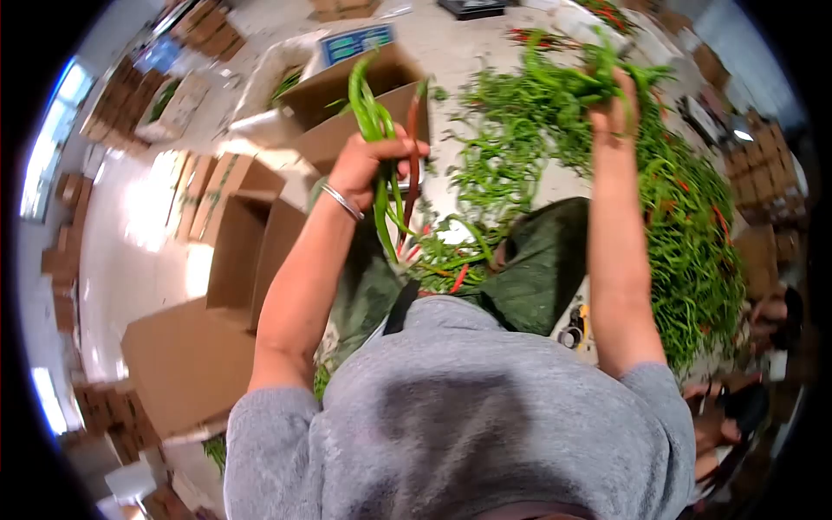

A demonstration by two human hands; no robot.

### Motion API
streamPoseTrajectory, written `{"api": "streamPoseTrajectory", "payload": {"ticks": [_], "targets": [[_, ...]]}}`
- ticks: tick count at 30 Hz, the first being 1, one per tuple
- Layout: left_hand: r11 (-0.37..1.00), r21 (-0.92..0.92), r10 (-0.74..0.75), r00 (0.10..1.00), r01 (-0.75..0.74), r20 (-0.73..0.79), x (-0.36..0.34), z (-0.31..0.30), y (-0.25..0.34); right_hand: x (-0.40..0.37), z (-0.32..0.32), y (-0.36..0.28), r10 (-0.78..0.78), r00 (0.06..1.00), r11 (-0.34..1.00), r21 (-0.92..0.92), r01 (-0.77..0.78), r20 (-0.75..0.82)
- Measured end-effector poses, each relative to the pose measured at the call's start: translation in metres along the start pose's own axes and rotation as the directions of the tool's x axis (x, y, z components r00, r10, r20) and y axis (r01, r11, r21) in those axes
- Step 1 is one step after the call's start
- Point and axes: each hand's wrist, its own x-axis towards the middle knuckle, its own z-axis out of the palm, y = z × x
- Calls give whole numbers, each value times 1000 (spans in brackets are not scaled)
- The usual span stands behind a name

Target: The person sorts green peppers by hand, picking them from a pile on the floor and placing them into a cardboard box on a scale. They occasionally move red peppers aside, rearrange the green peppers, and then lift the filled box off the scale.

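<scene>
My left hand (368, 165) is closed around a bunch of long green chillies (374, 121) with one dark red chilli (412, 165) among them; their ends hang below my fist. A metal bangle (343, 202) sits on that wrist. My right hand (614, 108) reaches forward into the big heap of green chillies (685, 225) and grips a clump of them (582, 74). Both arms stretch out over my lap, covered in dark green cloth (537, 260), where a few loose chillies lie.
An open cardboard box (334, 108) stands just beyond my left hand, and more open boxes (247, 251) lie to the left on the pale floor. Stacked cartons (113, 104) line the far left. Another person's hands (767, 312) show at the right edge.
</scene>
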Motion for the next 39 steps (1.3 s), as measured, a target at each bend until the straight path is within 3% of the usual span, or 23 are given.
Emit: {"api": "streamPoseTrajectory", "payload": {"ticks": [3,5,7,9,11,13,14,15,17,19,21,23,25,28,32,34,36,38,39], "targets": [[972,116,224,959,-206,-173,-49,-58,57,18,-24,-5,25,998,998,-64,-21,61],[927,289,327,890,-237,-318,-89,-91,96,9,-11,-4,55,996,993,-109,-48,71],[856,509,354,826,-96,-439,-118,-144,121,29,-39,3,170,969,985,-15,-170,181],[849,528,333,787,-11,-519,-141,-194,130,20,-32,11,193,969,981,-52,-187,151],[825,533,241,737,186,-632,-157,-231,130,13,-21,19,252,946,968,-34,-250,203],[798,480,55,749,364,-660,-164,-260,120,8,-15,24,275,941,961,-58,-269,198],[801,451,83,674,393,-734,-162,-267,111,8,-14,27,270,948,962,-89,-258,171],[805,448,93,664,389,-742,-159,-267,106,8,-12,30,261,954,962,-119,-245,146],[885,381,69,735,266,-674,-145,-267,101,5,-7,31,271,953,961,-85,-261,136],[959,275,53,902,74,-429,-127,-249,103,3,-4,37,284,952,959,-44,-281,112],[990,136,74,962,-40,-262,-105,-245,99,7,-8,40,299,949,954,-36,-297,102],[998,18,63,985,-61,-159,-82,-233,99,6,-13,42,304,946,953,-23,-303,112],[999,19,43,996,-42,-80,-60,-218,99,4,-13,45,298,949,955,-22,-297,107],[978,197,-46,995,63,-92,-20,-194,109,2,-12,53,280,959,960,-29,-279,49],[802,565,-145,981,192,-128,49,-167,135,-1,-5,69,265,964,962,-78,-262,28],[564,792,-177,971,235,-162,104,-176,147,-6,0,79,246,969,964,-114,-240,38],[506,848,-77,987,159,-138,147,-171,148,-10,1,82,224,975,963,-156,-221,4],[-97,991,161,984,88,-71,189,-175,147,-8,-4,85,249,968,960,-138,-245,11],[-97,993,182,982,64,-45,203,-160,142,-7,-8,86,287,956,953,-114,-280,53]]}}
